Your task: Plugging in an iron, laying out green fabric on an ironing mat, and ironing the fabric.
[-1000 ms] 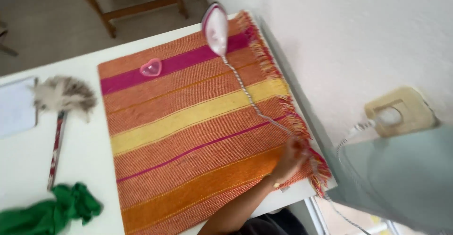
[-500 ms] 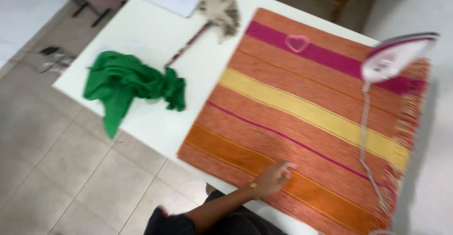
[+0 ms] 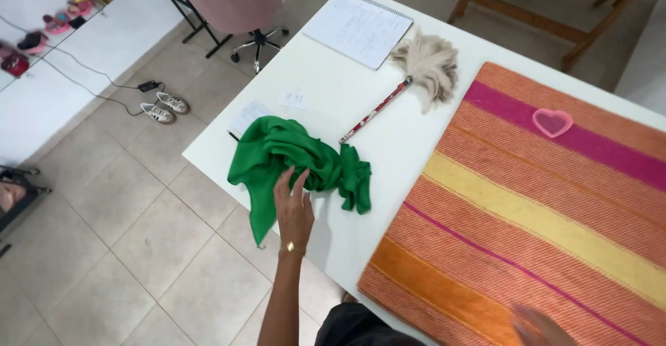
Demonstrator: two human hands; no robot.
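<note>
Two hands in view. Left hand (image 3: 294, 206) reaches over the table edge, fingers spread, fingertips on the crumpled green cloth (image 3: 298, 162) lying near the white table's (image 3: 326, 89) front edge, no grasp closed. Right hand (image 3: 542, 324) blurred at the bottom, resting on the striped orange mat (image 3: 541, 228); grip can't be told. Feather duster (image 3: 416, 75) lies just beyond the cloth, spiral notebook (image 3: 361, 27) farther back, pink heart shape (image 3: 552, 122) on the mat.

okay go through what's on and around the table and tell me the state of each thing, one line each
green cloth: crumpled, hanging over the table edge
left hand: open, fingers on the cloth
right hand: blurred, on the striped mat
striped mat: spread flat
feather duster: lying flat
notebook: open
heart-shaped piece: lying on the mat
</note>
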